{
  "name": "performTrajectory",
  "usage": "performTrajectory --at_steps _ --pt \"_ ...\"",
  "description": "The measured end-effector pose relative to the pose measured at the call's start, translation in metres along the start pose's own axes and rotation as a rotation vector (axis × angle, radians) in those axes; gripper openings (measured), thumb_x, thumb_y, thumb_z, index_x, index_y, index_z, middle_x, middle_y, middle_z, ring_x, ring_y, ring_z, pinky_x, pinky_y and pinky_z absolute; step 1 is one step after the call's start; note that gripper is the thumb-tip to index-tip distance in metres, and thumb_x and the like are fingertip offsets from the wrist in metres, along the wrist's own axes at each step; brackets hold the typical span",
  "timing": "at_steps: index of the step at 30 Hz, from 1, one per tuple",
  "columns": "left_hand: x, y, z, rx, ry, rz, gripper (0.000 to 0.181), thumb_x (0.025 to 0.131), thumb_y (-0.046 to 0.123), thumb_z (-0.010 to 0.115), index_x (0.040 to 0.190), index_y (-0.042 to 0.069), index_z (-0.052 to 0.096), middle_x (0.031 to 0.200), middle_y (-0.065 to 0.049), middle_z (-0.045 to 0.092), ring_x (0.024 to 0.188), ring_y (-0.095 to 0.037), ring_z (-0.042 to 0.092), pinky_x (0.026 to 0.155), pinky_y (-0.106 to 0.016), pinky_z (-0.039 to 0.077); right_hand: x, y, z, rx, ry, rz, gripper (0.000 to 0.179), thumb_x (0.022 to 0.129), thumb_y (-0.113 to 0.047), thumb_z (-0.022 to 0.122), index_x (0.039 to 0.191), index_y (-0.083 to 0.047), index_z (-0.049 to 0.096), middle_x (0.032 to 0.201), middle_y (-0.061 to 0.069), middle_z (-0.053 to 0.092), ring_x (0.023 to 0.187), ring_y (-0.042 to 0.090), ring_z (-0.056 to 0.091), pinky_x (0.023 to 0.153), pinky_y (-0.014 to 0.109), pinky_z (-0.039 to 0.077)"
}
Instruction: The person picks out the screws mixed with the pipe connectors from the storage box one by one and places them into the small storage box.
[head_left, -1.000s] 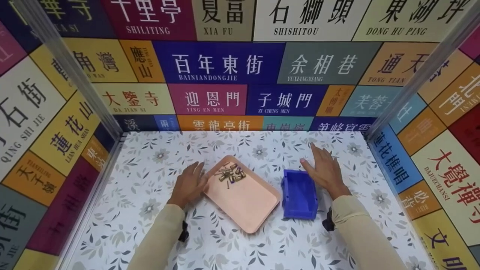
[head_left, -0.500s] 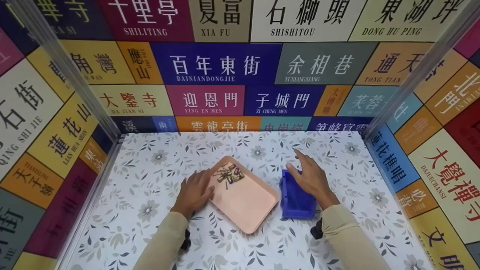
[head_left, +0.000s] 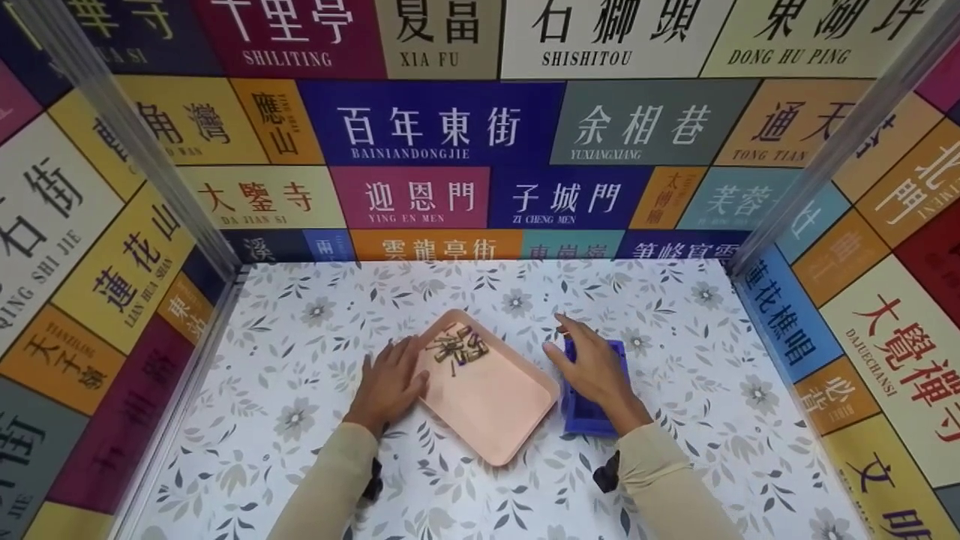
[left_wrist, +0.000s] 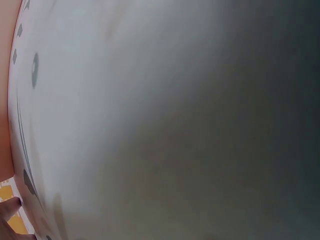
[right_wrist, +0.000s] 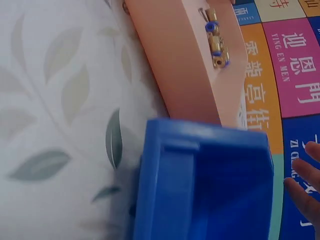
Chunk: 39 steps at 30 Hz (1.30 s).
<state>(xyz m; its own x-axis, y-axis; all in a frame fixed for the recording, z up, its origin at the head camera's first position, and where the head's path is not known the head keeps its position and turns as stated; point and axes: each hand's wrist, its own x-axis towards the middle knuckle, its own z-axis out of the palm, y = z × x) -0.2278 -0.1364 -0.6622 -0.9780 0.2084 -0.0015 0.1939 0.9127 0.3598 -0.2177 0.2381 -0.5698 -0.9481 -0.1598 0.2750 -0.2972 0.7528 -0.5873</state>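
White desk [head_left: 480,502] with a grey flower-and-leaf print lies before you, closed in by colourful lettered walls. Nearest you are your beige sleeves, the left sleeve [head_left: 326,484] and the right sleeve [head_left: 671,484], with a dark device [head_left: 606,474] at your right wrist and another at your left. Your right hand [head_left: 596,375] is over the blue bin [head_left: 592,427], hiding part of it; its fingers are spread and released, the thumb apart, and they hold nothing. The bin stands upright on the desk, just beside the right corner of the pink tray [head_left: 487,420]. That tray lies askew near the middle of the desk. At its left rim is your left hand [head_left: 386,386], back upward, its fingers loosely extended and not clenched; you cannot tell from here how firmly they touch the rim. Toward the far end of the tray sit the small brass fittings [head_left: 454,349], some with blue parts, in a loose heap. Beyond the desk rises the back wall [head_left: 427,124], covered in coloured blocks of Chinese characters and Latin lettering
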Motion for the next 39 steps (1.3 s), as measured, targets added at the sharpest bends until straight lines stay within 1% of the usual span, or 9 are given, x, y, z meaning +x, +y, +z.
performTrajectory --at_steps 3,6,10,16,21,26,31,36,39 --pt "0.001 0.000 0.002 0.008 0.008 0.003 0.073 0.101 0.058 0.037 0.165 0.028 0.018 0.169 -0.001 0.028 0.155 -0.034 0.027 0.124 -0.067 0.014 0.002 -0.007 0.012 0.059 0.000 -0.014 0.060 0.096 -0.049 0.065 0.145 -0.016 0.058 0.122 0.012 0.071 0.110 0.031 0.068 0.090 0.050 0.057" --pt "0.001 -0.001 0.004 0.019 0.015 0.007 0.073 0.101 0.058 0.037 0.165 0.028 0.019 0.169 -0.001 0.029 0.155 -0.034 0.028 0.123 -0.068 0.015 0.004 -0.014 0.023 0.144 -0.006 -0.031 0.056 0.095 -0.045 0.069 0.141 -0.012 0.061 0.117 0.014 0.071 0.105 0.030 0.069 0.085 0.049 0.060" --pt "0.003 -0.002 0.005 0.019 0.027 0.017 0.073 0.101 0.058 0.037 0.165 0.029 0.019 0.168 -0.002 0.031 0.155 -0.034 0.029 0.123 -0.069 0.016 0.009 -0.021 0.038 0.219 0.008 -0.057 0.050 0.093 -0.035 0.074 0.134 -0.007 0.066 0.110 0.014 0.072 0.100 0.031 0.071 0.083 0.049 0.062" --pt "0.003 -0.004 0.007 0.014 0.031 0.017 0.070 0.101 0.056 0.038 0.164 0.032 0.019 0.165 -0.001 0.037 0.154 -0.031 0.031 0.123 -0.069 0.016 0.016 -0.030 0.060 0.277 0.023 -0.061 0.042 0.088 -0.024 0.080 0.126 -0.007 0.070 0.106 0.015 0.074 0.094 0.029 0.073 0.078 0.040 0.064" --pt "0.003 -0.003 0.006 0.021 0.021 -0.002 0.071 0.100 0.057 0.039 0.164 0.034 0.018 0.165 -0.001 0.037 0.154 -0.031 0.031 0.123 -0.069 0.016 0.023 -0.036 0.076 0.341 0.008 -0.046 0.040 0.085 -0.021 0.084 0.121 -0.008 0.072 0.105 0.016 0.075 0.091 0.025 0.074 0.077 0.034 0.064" --pt "0.004 -0.001 0.002 0.009 0.004 -0.022 0.072 0.100 0.056 0.040 0.164 0.036 0.016 0.165 -0.001 0.035 0.155 -0.031 0.029 0.124 -0.068 0.013 0.032 -0.041 0.088 0.368 -0.038 -0.024 0.039 0.084 -0.025 0.084 0.119 -0.011 0.073 0.104 0.015 0.075 0.089 0.023 0.073 0.078 0.034 0.063" --pt "0.004 0.000 0.001 0.008 -0.009 -0.035 0.072 0.099 0.056 0.040 0.164 0.036 0.016 0.166 -0.001 0.034 0.156 -0.030 0.027 0.125 -0.067 0.012 0.042 -0.042 0.096 0.413 -0.068 -0.024 0.038 0.083 -0.027 0.086 0.116 -0.011 0.074 0.104 0.018 0.075 0.089 0.026 0.073 0.078 0.034 0.062" --pt "0.004 -0.001 0.004 -0.004 -0.009 -0.021 0.072 0.099 0.056 0.040 0.164 0.036 0.016 0.165 -0.002 0.035 0.155 -0.030 0.028 0.124 -0.068 0.012 0.053 -0.039 0.102 0.456 -0.060 -0.022 0.033 0.082 -0.017 0.085 0.113 -0.008 0.075 0.101 0.021 0.075 0.087 0.029 0.074 0.077 0.035 0.062" --pt "0.004 -0.003 0.003 -0.001 -0.002 -0.008 0.072 0.099 0.056 0.040 0.164 0.036 0.016 0.165 -0.003 0.036 0.155 -0.030 0.030 0.124 -0.069 0.013 0.059 -0.040 0.107 0.460 -0.071 -0.027 0.032 0.082 -0.015 0.085 0.111 -0.008 0.076 0.100 0.022 0.075 0.084 0.025 0.073 0.076 0.035 0.062"
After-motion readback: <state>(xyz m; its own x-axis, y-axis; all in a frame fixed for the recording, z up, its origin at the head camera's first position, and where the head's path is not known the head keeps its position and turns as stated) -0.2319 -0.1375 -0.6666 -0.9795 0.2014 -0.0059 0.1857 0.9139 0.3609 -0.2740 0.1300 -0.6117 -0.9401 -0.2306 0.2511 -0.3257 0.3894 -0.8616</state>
